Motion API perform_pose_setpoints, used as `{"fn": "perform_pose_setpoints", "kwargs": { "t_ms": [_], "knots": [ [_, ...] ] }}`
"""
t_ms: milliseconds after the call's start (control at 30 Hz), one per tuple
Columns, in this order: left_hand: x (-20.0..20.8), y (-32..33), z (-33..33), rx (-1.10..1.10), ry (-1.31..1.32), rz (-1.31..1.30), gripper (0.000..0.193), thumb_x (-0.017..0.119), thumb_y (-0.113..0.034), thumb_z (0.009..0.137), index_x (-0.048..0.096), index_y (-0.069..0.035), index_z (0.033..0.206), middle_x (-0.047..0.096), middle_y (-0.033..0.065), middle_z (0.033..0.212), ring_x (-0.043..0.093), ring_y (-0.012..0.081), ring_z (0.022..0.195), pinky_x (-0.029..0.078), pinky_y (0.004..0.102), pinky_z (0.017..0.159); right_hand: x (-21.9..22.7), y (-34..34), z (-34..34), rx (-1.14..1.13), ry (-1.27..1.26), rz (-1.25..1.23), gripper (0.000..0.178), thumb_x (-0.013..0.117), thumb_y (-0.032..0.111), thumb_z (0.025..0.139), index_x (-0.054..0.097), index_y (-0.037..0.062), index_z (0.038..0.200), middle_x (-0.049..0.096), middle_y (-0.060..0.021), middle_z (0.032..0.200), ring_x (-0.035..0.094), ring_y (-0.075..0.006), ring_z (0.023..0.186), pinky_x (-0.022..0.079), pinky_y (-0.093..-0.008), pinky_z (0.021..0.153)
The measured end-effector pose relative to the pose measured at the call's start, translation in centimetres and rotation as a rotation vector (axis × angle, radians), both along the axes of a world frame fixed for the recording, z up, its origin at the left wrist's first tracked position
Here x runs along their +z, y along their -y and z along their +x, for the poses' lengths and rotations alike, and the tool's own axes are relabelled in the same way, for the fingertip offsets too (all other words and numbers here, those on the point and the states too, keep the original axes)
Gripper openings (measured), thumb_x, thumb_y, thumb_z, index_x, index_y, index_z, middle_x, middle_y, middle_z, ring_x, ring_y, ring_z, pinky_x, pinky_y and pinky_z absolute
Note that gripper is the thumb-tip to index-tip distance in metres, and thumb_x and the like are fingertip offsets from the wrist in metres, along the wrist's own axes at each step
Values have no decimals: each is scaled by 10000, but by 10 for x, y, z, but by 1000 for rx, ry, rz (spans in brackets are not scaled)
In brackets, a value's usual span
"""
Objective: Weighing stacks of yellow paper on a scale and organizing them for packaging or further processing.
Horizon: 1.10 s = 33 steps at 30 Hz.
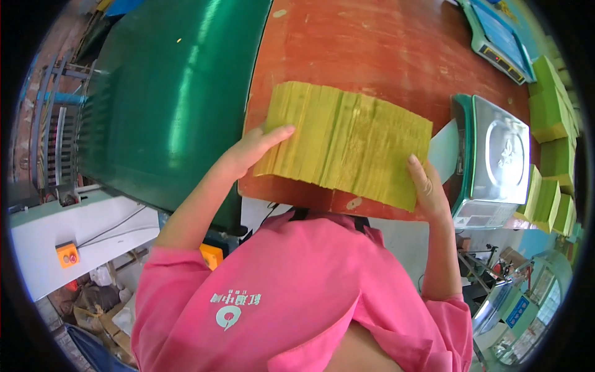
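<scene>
A wide stack of yellow paper sheets (347, 142), its layered edges facing up, spans the space between my hands over the near part of the red tabletop. My left hand (257, 149) presses on the stack's left end, thumb lying over the top and the other fingers hidden behind it. At the opposite end, my right hand (427, 185) grips the lower right corner, its thumb on the near side and fingers mostly out of sight. The stack tilts slightly down toward the right.
A green conveyor belt (142, 111) runs along the left of the red table (347, 43). To the right stand a scale with a metal pan (501, 149) and another scale (499, 43). Yellow paper stacks (551, 105) are piled beyond them. An orange switch box (67, 255) sits lower left.
</scene>
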State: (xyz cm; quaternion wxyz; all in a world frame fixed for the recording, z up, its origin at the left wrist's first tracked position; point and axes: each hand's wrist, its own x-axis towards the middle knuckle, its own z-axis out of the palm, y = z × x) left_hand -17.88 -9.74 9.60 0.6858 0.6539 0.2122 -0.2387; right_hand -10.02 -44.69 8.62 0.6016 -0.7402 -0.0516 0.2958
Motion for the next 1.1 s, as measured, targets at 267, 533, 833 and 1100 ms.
{"fn": "perform_pose_setpoints", "kwargs": {
  "t_ms": [267,533,833,1100],
  "knots": [
    [-1,-17,12,-152,-92,67,696,570,-488,921,452,32,1369,589,128,1277,584,182,1129,462,311,948,-15,7,13,-83,-275,185,570,508,432,991,470,-40,1308,563,-98,1229,513,-165,1125,399,-313,972],
    [8,10,12,21,510,164,586,747,-228,838,484,0,1310,591,93,1209,576,179,1105,482,320,921,25,-30,13,-111,270,302,656,725,298,864,404,-12,1345,568,-95,1204,519,-176,1125,421,-352,981],
    [-68,-2,-5,69,714,455,521,750,-127,834,510,-12,1281,613,76,1192,606,173,1059,501,334,921,-46,-25,15,-81,541,299,743,799,155,793,356,32,1377,507,-95,1281,480,-192,1185,405,-355,1007],
    [-70,-11,-2,97,585,122,357,729,-49,832,599,18,1158,689,79,1060,650,153,962,537,295,844,-38,-24,14,-90,365,296,513,786,130,804,519,-27,1213,621,-85,1132,564,-180,1051,443,-328,947]
  ]
}}
